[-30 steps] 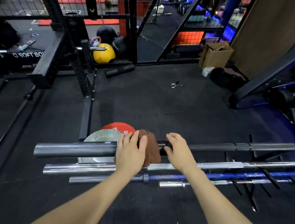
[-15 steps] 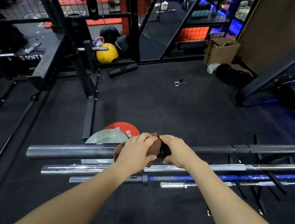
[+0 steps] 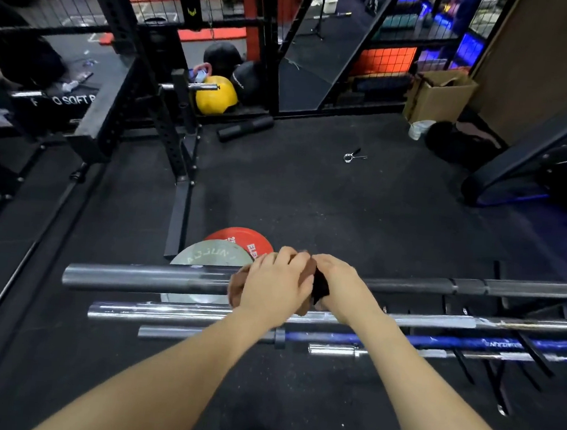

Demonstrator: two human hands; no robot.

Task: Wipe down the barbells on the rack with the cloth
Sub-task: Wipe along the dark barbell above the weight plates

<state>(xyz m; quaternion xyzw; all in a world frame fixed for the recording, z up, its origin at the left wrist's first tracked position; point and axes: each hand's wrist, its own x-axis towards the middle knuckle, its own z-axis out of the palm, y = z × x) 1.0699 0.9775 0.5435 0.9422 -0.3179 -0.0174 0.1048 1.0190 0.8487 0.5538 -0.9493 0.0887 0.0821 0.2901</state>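
Left hand [image 3: 274, 282] fingers curled round brown cloth [image 3: 235, 284] on top barbell [image 3: 146, 276], right hand [image 3: 344, 285] gripping bar beside it, open cardboard box [image 3: 436, 98] on floor, contents hidden

- Four barbells lie side by side on a low rack [image 3: 500, 381], running left to right in front of the person.
- The farthest barbell [image 3: 146, 276] sits highest; the second barbell [image 3: 164, 312], the third barbell [image 3: 401, 338] and the nearest barbell [image 3: 332, 349] lie in turn closer to the person.
- The left hand [image 3: 274, 287] and the right hand [image 3: 341, 285] rest together on the farthest barbell, with the cloth [image 3: 309, 275] between them.
- Two weight plates [image 3: 213, 255] lie on the floor behind the bars, left of the hands.
- A collar clip [image 3: 352, 156] lies on the floor farther back.
- A cardboard box [image 3: 438, 94] stands at the far right.
- A ball [image 3: 215, 95] sits far behind, left of centre.
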